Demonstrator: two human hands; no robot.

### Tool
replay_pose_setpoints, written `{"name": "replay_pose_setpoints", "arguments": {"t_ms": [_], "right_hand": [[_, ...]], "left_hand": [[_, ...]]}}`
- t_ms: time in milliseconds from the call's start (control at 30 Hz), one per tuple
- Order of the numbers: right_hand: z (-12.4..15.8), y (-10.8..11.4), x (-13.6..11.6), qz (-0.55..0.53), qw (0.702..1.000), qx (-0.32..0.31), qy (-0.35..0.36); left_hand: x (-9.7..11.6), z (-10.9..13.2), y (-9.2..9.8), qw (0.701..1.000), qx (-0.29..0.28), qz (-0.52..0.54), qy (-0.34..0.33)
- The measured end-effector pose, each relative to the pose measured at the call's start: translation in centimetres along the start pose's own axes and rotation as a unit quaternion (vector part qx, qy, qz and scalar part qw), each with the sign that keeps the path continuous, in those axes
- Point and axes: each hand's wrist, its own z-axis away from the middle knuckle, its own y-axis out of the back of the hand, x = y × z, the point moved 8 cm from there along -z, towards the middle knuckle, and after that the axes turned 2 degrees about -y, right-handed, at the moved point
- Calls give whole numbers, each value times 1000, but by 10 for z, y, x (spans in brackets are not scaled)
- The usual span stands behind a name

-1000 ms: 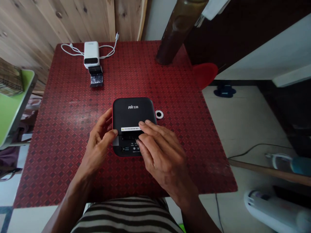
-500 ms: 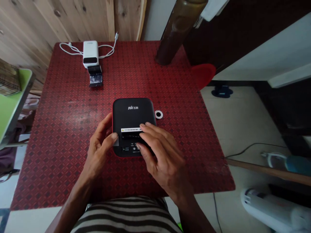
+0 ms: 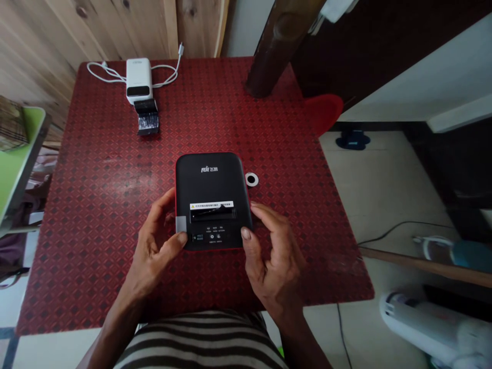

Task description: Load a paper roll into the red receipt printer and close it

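A black receipt printer with red sides and a white FEIE logo is in front of me on the table, held between my hands. A warning strip runs above its dark paper slot, from which a small jagged dark edge sticks up. My left hand grips the lower left side, its thumb on the front corner near a grey sticker. My right hand is curved round the right side, thumb at the lower right edge. A small white paper roll stands just beyond the printer's right side.
The red patterned table holds a white device with a coiled white cable and a crumpled black strip at the back left. A brown pipe rises at the back right, near a red stool.
My right hand has moved off the printer's slot area to its right side, uncovering the slot and buttons. My left thumb has slid down to the front corner.
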Motion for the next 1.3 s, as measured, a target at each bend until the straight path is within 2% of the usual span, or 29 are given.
{"name": "replay_pose_setpoints", "arguments": {"t_ms": [467,700,933,1300], "right_hand": [[0,-1,1,21,1000,-16,6],[-1,-1,2,12,1000,-16,7],[2,-1,3,15,1000,-9,-6],[4,-3,3,4,1000,9,-8]], "left_hand": [[-9,1,0,999,6,37,15],[-2,-2,2,998,44,-7,39],[-4,0,-2,995,84,6,58],[-5,-5,-3,994,94,25,47]]}}
